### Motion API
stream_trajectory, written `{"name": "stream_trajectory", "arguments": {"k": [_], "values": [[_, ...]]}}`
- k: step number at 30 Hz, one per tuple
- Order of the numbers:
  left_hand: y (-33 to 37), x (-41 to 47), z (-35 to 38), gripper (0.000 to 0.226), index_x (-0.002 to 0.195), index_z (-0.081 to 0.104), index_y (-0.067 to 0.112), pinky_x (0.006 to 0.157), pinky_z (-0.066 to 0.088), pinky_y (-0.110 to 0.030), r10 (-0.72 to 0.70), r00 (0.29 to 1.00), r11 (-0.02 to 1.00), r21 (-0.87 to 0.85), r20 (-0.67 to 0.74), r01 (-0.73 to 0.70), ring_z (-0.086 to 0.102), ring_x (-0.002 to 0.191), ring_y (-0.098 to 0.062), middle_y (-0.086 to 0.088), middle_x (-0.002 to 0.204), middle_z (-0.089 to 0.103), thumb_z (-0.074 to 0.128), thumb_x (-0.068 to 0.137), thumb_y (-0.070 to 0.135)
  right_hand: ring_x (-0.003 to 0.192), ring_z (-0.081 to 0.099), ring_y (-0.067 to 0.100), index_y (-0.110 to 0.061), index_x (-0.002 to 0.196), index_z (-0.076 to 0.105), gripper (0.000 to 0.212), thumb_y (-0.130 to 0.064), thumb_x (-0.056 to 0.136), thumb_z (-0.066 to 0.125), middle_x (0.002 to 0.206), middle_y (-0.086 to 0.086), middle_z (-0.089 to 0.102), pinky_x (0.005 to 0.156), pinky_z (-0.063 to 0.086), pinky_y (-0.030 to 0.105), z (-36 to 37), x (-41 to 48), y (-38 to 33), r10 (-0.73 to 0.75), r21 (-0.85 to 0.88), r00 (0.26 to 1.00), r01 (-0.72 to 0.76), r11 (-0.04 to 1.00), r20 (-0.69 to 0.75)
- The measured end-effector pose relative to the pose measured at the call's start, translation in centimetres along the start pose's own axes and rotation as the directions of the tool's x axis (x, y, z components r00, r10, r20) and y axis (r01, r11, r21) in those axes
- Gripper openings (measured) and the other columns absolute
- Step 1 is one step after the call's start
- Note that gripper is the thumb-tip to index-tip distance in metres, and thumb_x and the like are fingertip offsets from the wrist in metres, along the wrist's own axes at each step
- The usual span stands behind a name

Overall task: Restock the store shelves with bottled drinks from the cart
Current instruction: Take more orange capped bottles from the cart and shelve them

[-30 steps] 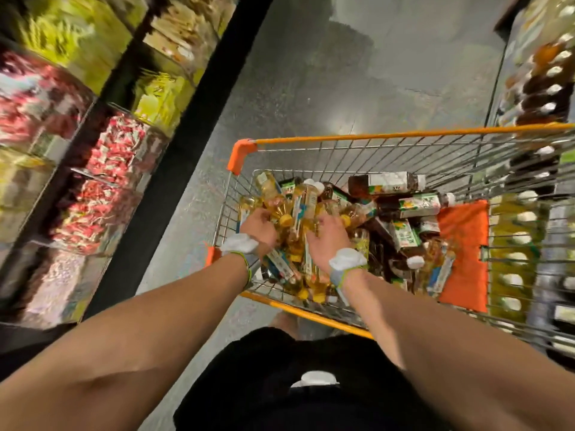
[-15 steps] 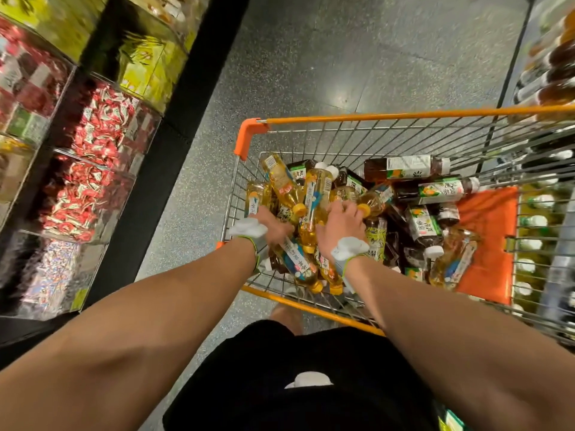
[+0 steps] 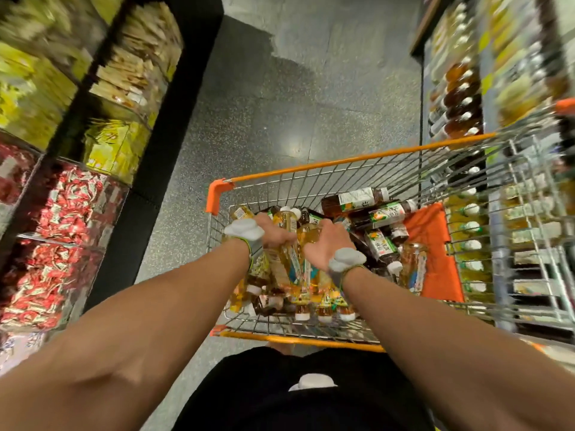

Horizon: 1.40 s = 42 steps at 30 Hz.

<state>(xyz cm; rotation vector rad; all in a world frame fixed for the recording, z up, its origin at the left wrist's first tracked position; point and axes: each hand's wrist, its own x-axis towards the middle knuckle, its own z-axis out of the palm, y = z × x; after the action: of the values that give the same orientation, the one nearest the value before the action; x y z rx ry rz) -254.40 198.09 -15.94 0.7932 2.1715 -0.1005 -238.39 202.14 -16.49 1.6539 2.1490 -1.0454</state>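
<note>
Both hands are down in the cart (image 3: 357, 158), and each grasps part of one bundle of yellow bottles (image 3: 284, 269). The left hand (image 3: 275, 234) has its fingers curled over the bundle's upper end. The right hand (image 3: 326, 244), just beside it, wraps it from the other side. The bottles slant down below the wrists, caps pointing back toward the person.

Half a second ago the hands lay lower on the pile, nearer the cart's close rim. Now they sit further in, near its far-left orange corner, and the bundle is pulled tighter between them.

Dark tea bottles (image 3: 378, 216) lie just right of the right hand, before an orange flap (image 3: 432, 244). The view has swung, blurring the drinks shelf (image 3: 460, 98) beyond the right hand and the snack shelves (image 3: 62, 206) left of the left hand.
</note>
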Motion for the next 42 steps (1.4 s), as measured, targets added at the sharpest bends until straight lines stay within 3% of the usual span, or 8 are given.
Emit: {"name": "stream_trajectory", "arguments": {"k": [7,13,18,21,27,32,37,42], "values": [[6.6,-2.2,-6.8,0.047,0.065,0.062,0.011,0.074,0.062,-0.039,0.093,0.984,0.928,-0.345,-0.155,-0.142,0.071,0.072,-0.027,-0.008,0.072,0.071,0.074,0.065,0.056,0.090,0.065,0.030,-0.011,0.105,0.067,0.049,-0.043,0.068,0.067,0.099,0.007,0.059,0.079,0.060,0.039,-9.3,-0.5,-1.0,0.202,0.330,0.921,-0.087,0.940,-0.334],[12.1,-5.5,-7.3,0.051,0.107,0.066,0.003,0.087,0.060,-0.049,0.160,0.987,0.588,-0.802,-0.006,-0.100,0.071,0.092,-0.034,-0.019,0.110,0.069,0.080,0.073,0.039,0.101,0.065,0.034,-0.010,0.115,0.063,0.078,-0.065,0.059,0.067,0.114,0.011,0.067,0.085,0.055,0.041,-14.4,-3.6,1.3,0.671,0.744,0.641,-0.226,0.629,-0.372],[15.9,-9.5,-4.6,0.021,0.093,0.062,0.012,0.056,0.059,-0.031,0.342,0.930,0.436,-0.900,0.133,-0.032,0.064,0.073,-0.022,-0.008,0.084,0.064,0.074,0.088,0.029,0.115,0.060,0.035,-0.012,0.115,0.053,0.043,-0.046,0.091,0.060,0.129,0.014,0.059,0.104,0.049,0.051,-15.9,-6.3,5.9,0.618,0.991,0.784,-0.019,0.131,-0.067],[18.4,-12.5,-2.8,0.019,0.099,0.065,0.017,0.049,0.057,-0.029,0.445,0.873,0.452,-0.891,0.198,-0.028,0.066,0.072,-0.019,-0.007,0.089,0.068,0.073,0.088,0.031,0.096,0.055,0.030,-0.016,0.091,0.052,0.010,-0.026,0.094,0.054,0.101,0.011,0.055,0.082,0.050,0.044,-16.2,-9.0,6.7,0.596,0.963,0.803,0.168,-0.210,-0.010],[22.7,-20.1,1.3,0.012,0.081,0.067,0.017,0.049,0.041,-0.024,0.647,0.732,0.485,-0.856,0.213,-0.180,0.055,0.054,-0.016,-0.004,0.067,0.064,0.065,0.086,0.027,0.079,0.067,0.029,-0.011,0.092,0.077,0.023,-0.023,0.095,0.058,0.094,0.016,0.070,0.068,0.060,0.040,-16.2,-16.0,11.3,0.510,0.816,0.851,0.382,-0.435,-0.126],[24.8,-25.1,3.8,0.012,0.087,0.068,0.016,0.048,0.042,-0.023,0.692,0.707,0.497,-0.808,0.147,-0.318,0.055,0.051,-0.018,-0.005,0.076,0.063,0.065,0.081,0.026,0.055,0.069,0.022,-0.010,0.095,0.070,0.014,-0.017,0.097,0.058,0.070,0.009,0.072,0.051,0.056,0.031,-15.9,-20.6,15.2,0.541,0.770,0.819,0.467,-0.435,-0.190],[25.2,-29.2,6.5,0.014,0.084,0.063,0.018,0.057,0.051,-0.027,0.759,0.620,0.527,-0.744,0.196,-0.410,0.062,0.054,-0.018,-0.001,0.072,0.065,0.065,0.070,0.021,0.110,0.067,0.031,-0.014,0.126,0.067,0.040,-0.015,0.086,0.070,0.123,0.008,0.071,0.095,0.054,0.051,-15.2,-25.1,19.1,0.635,0.840,0.740,0.475,-0.262,-0.220],[26.0,-34.4,9.3,0.028,0.071,0.058,0.010,0.060,0.046,-0.033,0.824,0.536,0.508,-0.654,0.181,-0.560,0.048,0.052,-0.022,-0.004,0.059,0.050,0.058,0.043,0.008,0.110,0.066,0.035,-0.012,0.131,0.062,0.055,0.006,0.079,0.065,0.123,0.013,0.069,0.083,0.059,0.050,-14.9,-30.4,22.6,0.689,0.804,0.632,0.583,-0.120,-0.355]]}}
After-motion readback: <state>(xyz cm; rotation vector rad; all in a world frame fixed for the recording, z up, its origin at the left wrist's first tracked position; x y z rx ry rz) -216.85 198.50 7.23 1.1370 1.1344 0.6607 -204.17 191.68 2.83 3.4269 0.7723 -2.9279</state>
